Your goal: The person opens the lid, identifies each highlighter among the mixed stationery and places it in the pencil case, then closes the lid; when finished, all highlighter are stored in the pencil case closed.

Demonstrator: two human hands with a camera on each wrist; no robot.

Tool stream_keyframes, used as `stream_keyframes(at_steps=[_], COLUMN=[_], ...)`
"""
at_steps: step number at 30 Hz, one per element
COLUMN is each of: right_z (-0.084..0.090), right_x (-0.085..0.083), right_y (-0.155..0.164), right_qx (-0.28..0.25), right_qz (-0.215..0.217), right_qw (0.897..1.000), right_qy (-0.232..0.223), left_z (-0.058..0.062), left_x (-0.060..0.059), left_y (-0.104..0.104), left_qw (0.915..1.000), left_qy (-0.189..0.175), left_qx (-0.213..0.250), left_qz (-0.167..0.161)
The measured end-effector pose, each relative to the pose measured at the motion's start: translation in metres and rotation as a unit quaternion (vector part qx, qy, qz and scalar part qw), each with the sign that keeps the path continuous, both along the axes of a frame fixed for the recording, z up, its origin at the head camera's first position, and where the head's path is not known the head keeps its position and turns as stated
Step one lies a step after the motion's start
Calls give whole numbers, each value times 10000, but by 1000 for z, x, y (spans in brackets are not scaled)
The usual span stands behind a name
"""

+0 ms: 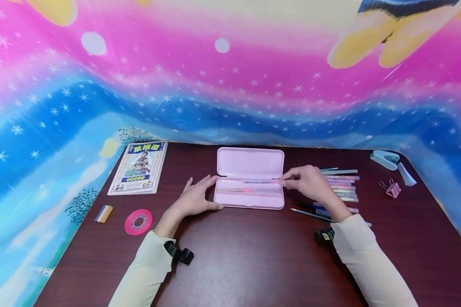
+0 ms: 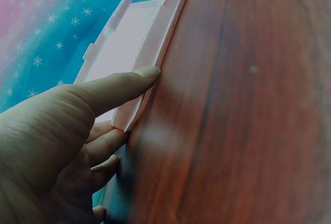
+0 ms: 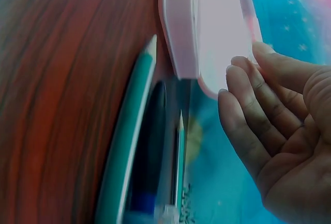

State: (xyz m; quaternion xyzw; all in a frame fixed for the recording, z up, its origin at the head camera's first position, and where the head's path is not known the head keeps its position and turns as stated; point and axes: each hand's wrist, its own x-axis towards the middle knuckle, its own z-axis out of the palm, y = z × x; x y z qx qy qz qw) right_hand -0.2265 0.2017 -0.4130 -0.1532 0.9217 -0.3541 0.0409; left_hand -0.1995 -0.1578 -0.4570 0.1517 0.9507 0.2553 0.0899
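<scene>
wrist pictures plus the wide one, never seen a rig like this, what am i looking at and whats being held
There is no robot here: the hands are a person's own. The wide picture comes from a camera on the head, looking forward and down. The other two come from cameras worn on each wrist, each facing that hand's work.

The left hand touches the left end of an open pink pencil case. The right hand pinches a pinkish pen over it.

On the dark table, a booklet, a pink ring-shaped roll and a small striped block lie to the left; pens, a pencil, a stapler and a pink clip to the right.
</scene>
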Motion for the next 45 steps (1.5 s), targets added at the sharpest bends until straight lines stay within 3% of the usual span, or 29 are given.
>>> stream_keyframes(at_steps=[8,14,36,45], right_z=[-8,-9,-13,-13], right_x=[-14,-19,-16,-14], right_y=[-18,-36,-68,-70], right_qx=[-102,-15,739,762], right_qz=[158,277,574,544], right_qw=[9992,9991,9956,9951], right_qy=[-344,-327,-106,-310], left_z=[1,2,4,3], left_x=[1,0,0,1], left_y=[0,1,2,1], left_qw=[10000,10000,10000,10000], left_qy=[-8,-6,-21,2], left_qx=[11,-9,-17,-10], left_qz=[7,18,36,29])
